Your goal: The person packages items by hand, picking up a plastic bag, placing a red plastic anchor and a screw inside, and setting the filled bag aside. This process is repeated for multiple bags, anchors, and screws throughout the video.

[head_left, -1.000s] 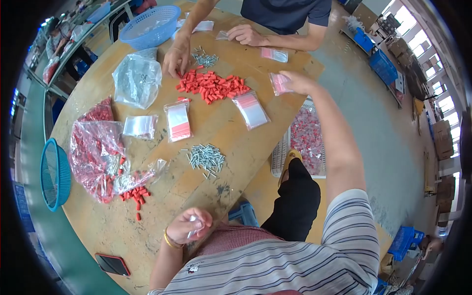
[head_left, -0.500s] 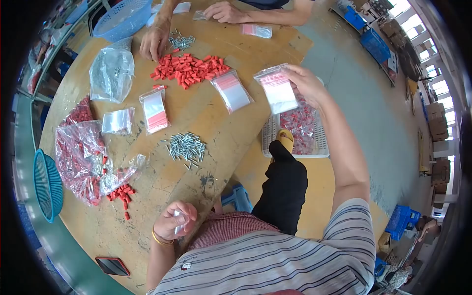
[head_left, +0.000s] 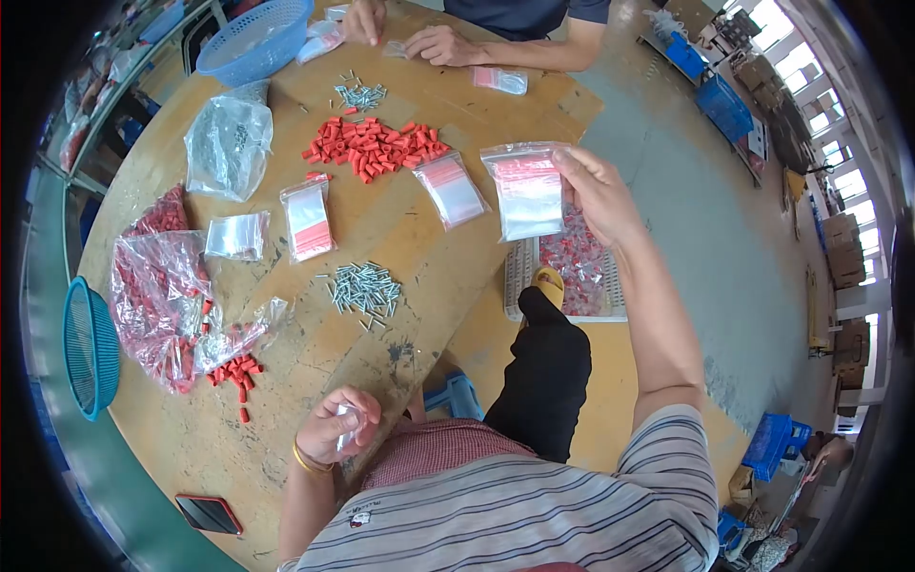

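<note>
My right hand (head_left: 600, 195) pinches a pack of clear zip bags with red stripes (head_left: 526, 194), held up past the table edge, above a white crate (head_left: 518, 272) of small filled bags. Low at the table's near edge, my left hand (head_left: 340, 424) curls around a small clear plastic bag (head_left: 349, 426); its contents are hard to make out. On the table, a heap of red caps (head_left: 376, 148) and a pile of metal pins (head_left: 365, 291) lie beyond my left hand. Two more striped bag packs (head_left: 307, 219) (head_left: 452, 191) rest beside the heap.
Across the table (head_left: 276, 381), a co-worker's hands (head_left: 443, 45) are near small bags. A large bag of red caps (head_left: 157, 296), a teal basket (head_left: 91, 348), a blue basket (head_left: 255, 43) and a phone (head_left: 209, 514) sit along the left side. A blue stool (head_left: 457, 394) stands below.
My right hand has shifted slightly down with the bag pack, which is now more upright. The co-worker's hand has withdrawn from the red caps towards the far edge. My left hand stays nearly still.
</note>
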{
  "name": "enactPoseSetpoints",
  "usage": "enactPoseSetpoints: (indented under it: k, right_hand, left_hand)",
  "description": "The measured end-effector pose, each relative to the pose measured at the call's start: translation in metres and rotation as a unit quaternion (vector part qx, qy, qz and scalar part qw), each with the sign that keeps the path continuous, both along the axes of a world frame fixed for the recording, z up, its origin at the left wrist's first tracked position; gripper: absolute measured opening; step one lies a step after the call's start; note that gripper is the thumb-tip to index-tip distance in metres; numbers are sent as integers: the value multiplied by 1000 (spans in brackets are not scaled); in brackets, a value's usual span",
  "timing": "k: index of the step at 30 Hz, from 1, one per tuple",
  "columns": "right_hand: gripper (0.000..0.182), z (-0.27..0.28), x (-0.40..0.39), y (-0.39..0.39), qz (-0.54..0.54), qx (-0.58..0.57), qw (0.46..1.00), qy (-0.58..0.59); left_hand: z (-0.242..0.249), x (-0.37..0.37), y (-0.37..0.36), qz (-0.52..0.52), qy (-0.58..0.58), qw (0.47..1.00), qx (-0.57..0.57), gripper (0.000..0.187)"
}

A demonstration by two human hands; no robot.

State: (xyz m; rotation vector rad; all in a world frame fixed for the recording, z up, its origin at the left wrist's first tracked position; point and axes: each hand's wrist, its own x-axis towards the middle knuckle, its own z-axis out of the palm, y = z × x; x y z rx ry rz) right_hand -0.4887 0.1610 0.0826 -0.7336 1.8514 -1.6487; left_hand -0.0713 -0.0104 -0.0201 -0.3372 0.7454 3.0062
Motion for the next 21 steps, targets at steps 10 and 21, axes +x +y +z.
enactPoseSetpoints:
  k: [10, 21]
  right_hand:
    - [37, -60, -39, -49, -55, 70, 993, 76]
    - [37, -95, -86, -80, -77, 140, 961, 224]
  left_hand:
    - [1, 4, 0, 3, -24, 1000, 3, 13]
    - [5, 3, -2, -9, -24, 1000, 2, 13]
